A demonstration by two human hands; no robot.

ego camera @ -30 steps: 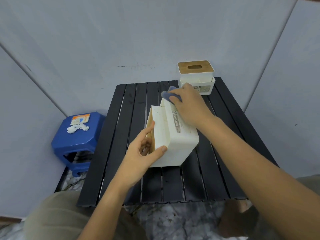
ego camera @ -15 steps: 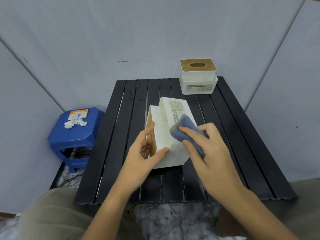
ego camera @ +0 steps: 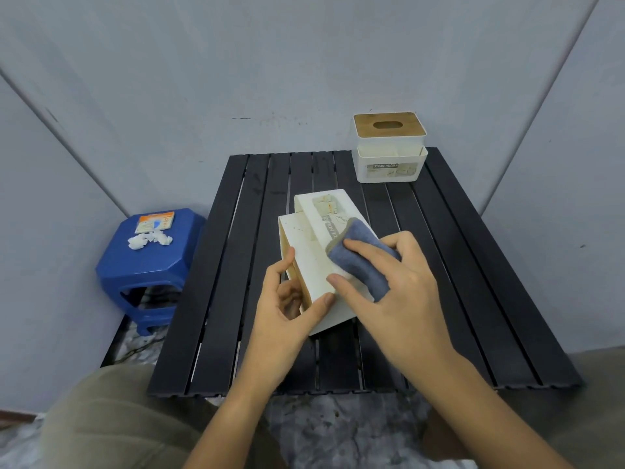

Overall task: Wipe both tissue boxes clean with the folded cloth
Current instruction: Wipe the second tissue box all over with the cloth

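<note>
Near tissue box (ego camera: pixel 313 262) tipped on its side at the middle of the black slatted table (ego camera: pixel 216 299), label face up, wooden lid edge turned left; gripped at its near left corner by the left hand (ego camera: pixel 287 319), thumb hooked over the white top edge, fingers curled in against the lid side; pressed on top by the folded blue cloth (ego camera: pixel 358 262), itself pinned under the right hand (ego camera: pixel 402 296), forefinger laid flat along the cloth, thumb resting on the box just beside the left thumb, other fingers curled round the cloth's far edge. Second tissue box (ego camera: pixel 389 147) upright at the far right corner of the table, wooden lid on top, well apart from both hands. Off to the left, on the floor beside the table, a blue plastic stool (ego camera: pixel 148 265) bearing an orange-and-white packet (ego camera: pixel 155 222) and scraps of white tissue (ego camera: pixel 148 239).
</note>
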